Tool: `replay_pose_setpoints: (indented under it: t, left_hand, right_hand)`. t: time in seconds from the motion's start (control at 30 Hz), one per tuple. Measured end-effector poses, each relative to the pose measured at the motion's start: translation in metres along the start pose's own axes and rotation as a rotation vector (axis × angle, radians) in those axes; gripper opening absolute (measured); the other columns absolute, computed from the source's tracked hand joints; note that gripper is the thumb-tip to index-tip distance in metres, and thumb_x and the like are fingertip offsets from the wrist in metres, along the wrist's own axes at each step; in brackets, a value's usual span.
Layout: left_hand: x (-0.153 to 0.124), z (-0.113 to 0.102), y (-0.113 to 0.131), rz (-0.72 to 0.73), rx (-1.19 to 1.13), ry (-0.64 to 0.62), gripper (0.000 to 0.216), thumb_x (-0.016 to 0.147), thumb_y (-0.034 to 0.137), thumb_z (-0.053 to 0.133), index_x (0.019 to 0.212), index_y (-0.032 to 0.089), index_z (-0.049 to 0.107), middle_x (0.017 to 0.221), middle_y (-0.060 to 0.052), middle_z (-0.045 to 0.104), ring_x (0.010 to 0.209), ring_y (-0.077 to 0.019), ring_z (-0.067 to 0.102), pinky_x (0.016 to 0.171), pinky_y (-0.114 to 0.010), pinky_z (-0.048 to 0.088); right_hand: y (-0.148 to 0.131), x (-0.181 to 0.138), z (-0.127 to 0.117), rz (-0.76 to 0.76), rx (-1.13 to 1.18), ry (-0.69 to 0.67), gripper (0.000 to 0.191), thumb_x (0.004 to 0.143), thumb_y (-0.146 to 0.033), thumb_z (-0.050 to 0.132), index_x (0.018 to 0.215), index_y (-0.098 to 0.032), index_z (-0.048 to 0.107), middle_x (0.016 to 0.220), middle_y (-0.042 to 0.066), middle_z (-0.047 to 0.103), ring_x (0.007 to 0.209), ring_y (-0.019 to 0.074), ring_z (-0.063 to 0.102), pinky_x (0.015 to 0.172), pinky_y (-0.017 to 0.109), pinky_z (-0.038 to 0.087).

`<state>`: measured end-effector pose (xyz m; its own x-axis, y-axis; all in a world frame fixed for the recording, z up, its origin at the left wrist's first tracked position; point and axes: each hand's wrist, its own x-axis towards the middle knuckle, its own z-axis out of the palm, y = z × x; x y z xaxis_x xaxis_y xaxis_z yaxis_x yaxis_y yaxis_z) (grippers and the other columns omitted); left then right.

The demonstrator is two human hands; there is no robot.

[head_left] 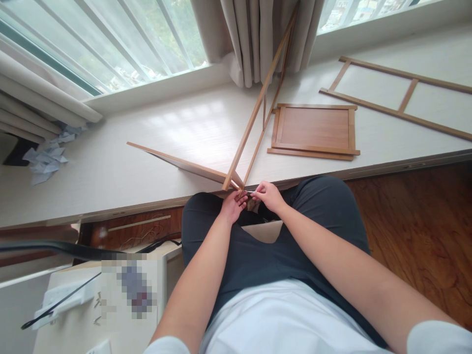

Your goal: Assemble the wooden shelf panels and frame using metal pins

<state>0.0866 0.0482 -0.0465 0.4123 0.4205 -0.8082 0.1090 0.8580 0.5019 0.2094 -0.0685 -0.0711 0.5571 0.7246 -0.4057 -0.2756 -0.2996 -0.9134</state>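
I sit with my knees against a white window ledge. A wooden frame piece of thin slats leans from my lap up toward the curtain. My left hand is closed at the frame's lower corner. My right hand pinches a small thin metal part next to that corner; I cannot make out what it is. A flat wooden panel joins the same corner and runs left along the ledge.
A square wooden panel lies on the ledge to the right. A long ladder-like wooden frame lies farther right. Crumpled paper sits at far left. A white box with small screws stands at lower left. Wooden floor shows on the right.
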Motion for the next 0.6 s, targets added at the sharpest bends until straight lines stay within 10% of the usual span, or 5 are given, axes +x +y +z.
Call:
replay_pose_setpoints:
  t: [0.6]
  left_hand:
    - [0.0001,0.0004,-0.0007,0.001,0.008,0.005,0.005,0.085,0.018,0.062,0.082,0.017,0.066,0.091,-0.007,0.077,0.068,-0.0125,0.065,0.063,-0.025,0.045]
  right_hand:
    - [0.0008,-0.0015,-0.0016,-0.037,0.005,-0.03,0.021,0.075,-0.028,0.072,0.077,-0.022,0.052,0.078,0.003,0.076,0.075,0.02,0.075,0.072,0.033,0.06]
